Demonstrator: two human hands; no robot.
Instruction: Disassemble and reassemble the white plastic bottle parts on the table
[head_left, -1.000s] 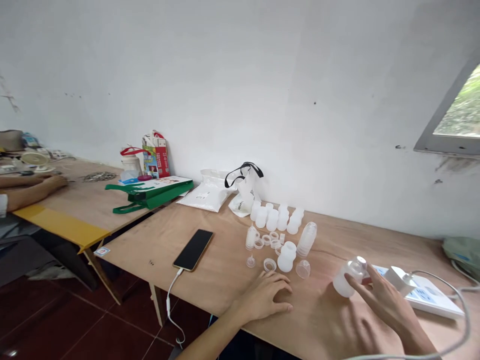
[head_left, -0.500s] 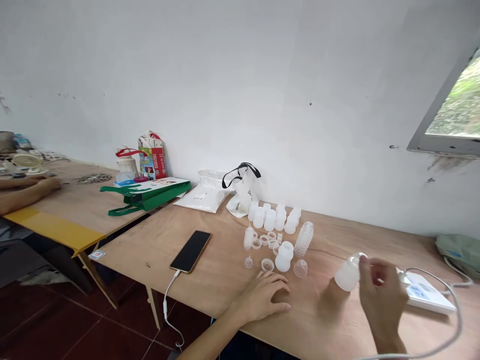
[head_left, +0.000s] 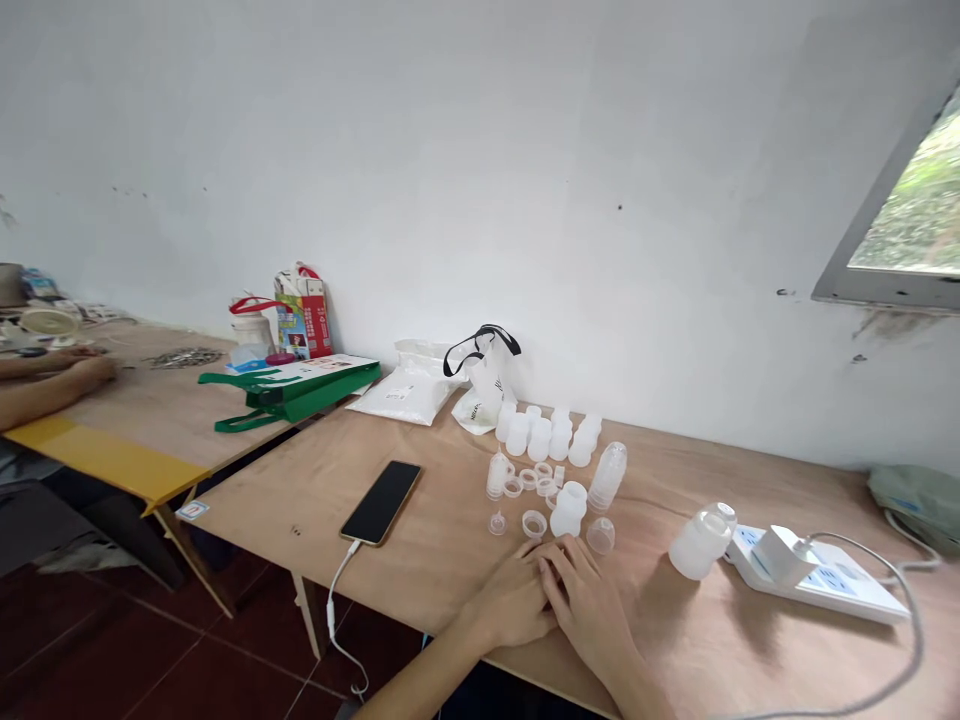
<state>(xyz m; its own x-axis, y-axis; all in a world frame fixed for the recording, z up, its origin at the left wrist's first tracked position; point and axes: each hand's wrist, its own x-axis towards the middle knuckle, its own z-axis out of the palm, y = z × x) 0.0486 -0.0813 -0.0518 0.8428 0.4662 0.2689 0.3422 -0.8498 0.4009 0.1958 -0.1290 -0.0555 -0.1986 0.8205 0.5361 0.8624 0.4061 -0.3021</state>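
- Head view: the left hand (head_left: 514, 598) rests near the front edge of the surface (head_left: 442, 510); the right hand (head_left: 589, 605) overlaps it. Both are released, gripping no part.
- The capped bottle (head_left: 694, 552) stands at right, just beside the power strip (head_left: 855, 592), apparently separated from loose parts.
- Rings (head_left: 546, 488) and bottle bodies (head_left: 540, 440) sit farther, grouped by kind, presumably for quick access.

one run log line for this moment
left hand: resting on table | right hand: touching left hand | bottle: near power strip, not held
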